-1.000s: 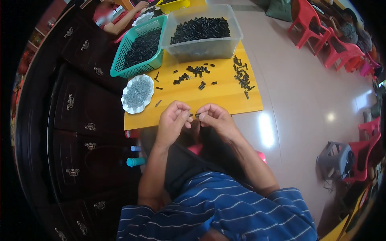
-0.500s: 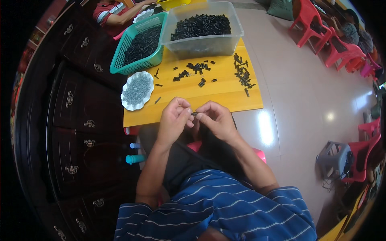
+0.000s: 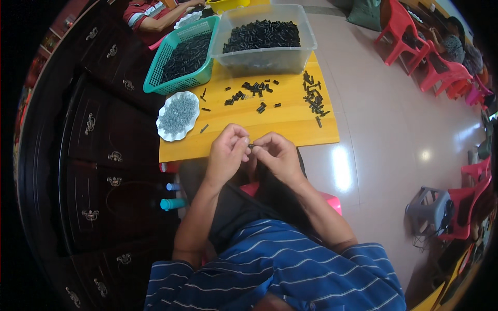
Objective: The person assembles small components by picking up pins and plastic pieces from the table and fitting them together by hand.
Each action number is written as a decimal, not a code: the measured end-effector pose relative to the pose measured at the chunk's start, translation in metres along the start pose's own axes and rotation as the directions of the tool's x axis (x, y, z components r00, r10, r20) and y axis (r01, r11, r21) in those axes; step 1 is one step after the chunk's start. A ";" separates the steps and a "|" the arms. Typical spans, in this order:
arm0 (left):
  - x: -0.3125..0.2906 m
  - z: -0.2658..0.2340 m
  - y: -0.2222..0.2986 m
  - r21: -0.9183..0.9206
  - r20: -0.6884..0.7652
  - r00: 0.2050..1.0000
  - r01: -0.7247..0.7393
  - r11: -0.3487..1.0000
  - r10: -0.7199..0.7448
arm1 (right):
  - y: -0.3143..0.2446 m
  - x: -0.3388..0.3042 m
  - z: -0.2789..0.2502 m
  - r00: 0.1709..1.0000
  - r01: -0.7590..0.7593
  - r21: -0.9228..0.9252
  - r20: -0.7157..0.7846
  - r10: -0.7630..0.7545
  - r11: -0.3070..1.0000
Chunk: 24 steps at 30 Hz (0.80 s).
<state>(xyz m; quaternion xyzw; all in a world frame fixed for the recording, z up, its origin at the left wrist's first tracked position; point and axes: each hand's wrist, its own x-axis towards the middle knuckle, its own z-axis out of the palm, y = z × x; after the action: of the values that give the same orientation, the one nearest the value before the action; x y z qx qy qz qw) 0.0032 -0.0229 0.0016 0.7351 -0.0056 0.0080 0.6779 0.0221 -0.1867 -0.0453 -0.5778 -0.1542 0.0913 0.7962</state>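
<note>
A small black cylindrical part (image 3: 251,146) sits pinched between my two hands, just off the front edge of the yellow table (image 3: 228,137). My left hand (image 3: 231,147) closes thumb and fingertips at its left end. My right hand (image 3: 277,153) grips its right end the same way; the fingers cover most of it. Beyond my hands, short black cylinders (image 3: 254,89) lie scattered on the tabletop. Longer black pieces (image 3: 313,98) form a loose pile along the right side. A white scalloped plate (image 3: 162,132) of small grey metal pieces (image 3: 178,115) stands left of my left hand.
At the table's back are a green basket (image 3: 151,83) and a clear plastic bin (image 3: 259,63), both full of black parts. A dark drawer cabinet (image 3: 88,140) borders the left. Another person's arm (image 3: 161,22) shows behind the basket. Red chairs (image 3: 410,44) and a grey stool (image 3: 429,205) stand right.
My hands keep their pinch on the small black part, with only slight finger movement. The whole view has shifted a little.
</note>
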 end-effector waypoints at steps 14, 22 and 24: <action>0.009 -0.002 0.005 0.192 0.067 0.997 -0.051 0.980 0.039 | -0.007 0.005 -0.008 0.907 -0.418 0.338 0.196 0.372 0.843; 0.008 0.005 0.021 0.357 0.124 0.974 -0.224 0.907 0.191 | -0.013 0.003 -0.015 0.831 -0.553 0.502 0.384 0.402 0.665; 0.006 0.010 0.030 0.385 0.122 0.951 -0.308 0.870 0.283 | -0.012 0.004 -0.017 0.827 -0.558 0.539 0.423 0.370 0.631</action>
<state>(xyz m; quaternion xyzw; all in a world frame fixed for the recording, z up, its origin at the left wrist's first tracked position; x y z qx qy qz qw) 0.0089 -0.0349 0.0312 0.8483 -0.1371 0.0897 0.5036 0.0314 -0.2046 -0.0378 -0.2713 -0.0656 0.4205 0.8633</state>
